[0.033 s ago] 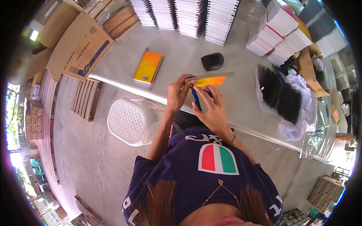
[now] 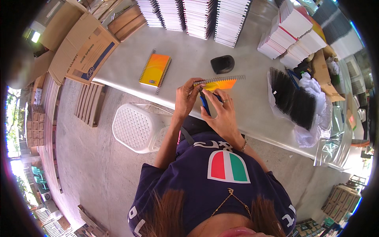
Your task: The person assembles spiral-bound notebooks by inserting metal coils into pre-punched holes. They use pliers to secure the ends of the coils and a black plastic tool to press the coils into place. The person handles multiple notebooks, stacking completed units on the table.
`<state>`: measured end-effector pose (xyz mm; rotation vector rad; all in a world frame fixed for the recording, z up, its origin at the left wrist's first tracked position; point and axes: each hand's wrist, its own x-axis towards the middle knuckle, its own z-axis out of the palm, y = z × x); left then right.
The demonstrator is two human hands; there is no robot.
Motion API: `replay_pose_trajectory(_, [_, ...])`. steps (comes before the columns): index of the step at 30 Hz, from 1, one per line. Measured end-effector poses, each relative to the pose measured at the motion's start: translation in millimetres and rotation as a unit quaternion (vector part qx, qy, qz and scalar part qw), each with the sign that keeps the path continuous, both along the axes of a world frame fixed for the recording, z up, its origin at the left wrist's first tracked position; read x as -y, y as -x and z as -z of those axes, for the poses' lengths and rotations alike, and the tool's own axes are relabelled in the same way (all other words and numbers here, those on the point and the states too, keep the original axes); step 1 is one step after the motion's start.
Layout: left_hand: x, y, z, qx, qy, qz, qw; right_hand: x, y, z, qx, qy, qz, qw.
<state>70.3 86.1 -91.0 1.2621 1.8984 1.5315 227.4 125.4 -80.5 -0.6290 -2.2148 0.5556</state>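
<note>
Between my hands, close to the table's near edge, is a yellow-orange notebook (image 2: 224, 85). Its dark spiral wire coil runs along the far side and sticks out past the right end. My left hand (image 2: 186, 98) pinches the notebook's left end, by the coil. In my right hand (image 2: 224, 114) is a pair of blue-handled pliers (image 2: 204, 105), the tool's tip up against the coil's left end. My fingers partly hide the jaws. Another yellow-orange spiral notebook (image 2: 156, 71) lies flat to the left, coil ends sticking out. Beyond my hands sits a small black rounded object (image 2: 222, 64).
Tall stacks of spiral-bound books (image 2: 197, 19) line the table's (image 2: 185, 51) far side. Paper stacks (image 2: 284, 33) stand at right, near a heap of black coils (image 2: 294, 98) on white wrapping. A cardboard box (image 2: 85, 49) and white plastic stool (image 2: 136, 128) are at left.
</note>
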Motion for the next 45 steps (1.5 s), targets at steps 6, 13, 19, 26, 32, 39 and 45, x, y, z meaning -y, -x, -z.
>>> replay_pose_trajectory(6, [3.0, -2.6, -1.7, -0.002, 0.013, -0.011, 1.000, 1.1, 3.5, 3.3, -0.013, 0.005, -0.007, 1.000])
replay_pose_trajectory(13, [2.8, -17.3, 6.4, -0.071, -0.057, -0.054, 0.994, 5.8, -2.1, -7.5, -0.112, 0.446, -0.131, 0.878])
replay_pose_trajectory(19, [5.4, -18.5, -7.3, -0.049, -0.038, -0.061, 0.996, -16.2, -14.2, -35.1, -0.122, 0.656, -0.234, 0.707])
replay_pose_trajectory(26, [34.9, 57.7, -52.9, -0.039, -0.004, -0.184, 0.982, -87.3, -75.4, 0.7, 0.053, 0.194, 0.048, 0.978])
replay_pose_trajectory(32, [20.8, 158.2, -88.8, -0.196, -0.066, -0.101, 0.973, -103.9, -97.9, 19.2, 0.092, 0.049, 0.155, 0.982])
replay_pose_trajectory(39, [-42.6, 215.0, -42.3, -0.225, 0.108, 0.123, 0.961, -123.2, -122.4, -9.2, 0.036, 0.075, 0.145, 0.986])
replay_pose_trajectory(45, [-59.3, 197.1, -10.9, -0.352, 0.072, 0.149, 0.921, -172.2, -174.9, -68.0, -0.034, 0.102, 0.206, 0.973])
